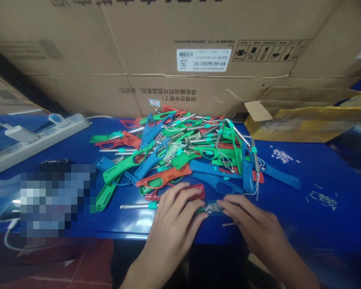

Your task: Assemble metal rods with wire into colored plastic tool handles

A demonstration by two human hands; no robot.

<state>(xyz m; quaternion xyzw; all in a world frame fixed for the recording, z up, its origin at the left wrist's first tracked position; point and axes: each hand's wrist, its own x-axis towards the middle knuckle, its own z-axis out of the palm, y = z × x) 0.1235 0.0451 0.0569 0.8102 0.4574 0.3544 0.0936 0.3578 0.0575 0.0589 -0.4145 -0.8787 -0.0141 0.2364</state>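
Closest of all, my left grip (177, 212) and right grip (254, 220) were pinched on opposite ends of a blue casing (215, 208), lower centre of the frame. It looked light and stiff, its small inner parts (210, 208) fragile; its outer edges seemed the surest hold.

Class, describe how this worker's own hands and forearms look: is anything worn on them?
The left hand and right hand are both ungloved, with no ring, watch or bracelet visible. The left forearm and right forearm are bare as far as the picture shows; no sleeve or marking is visible.
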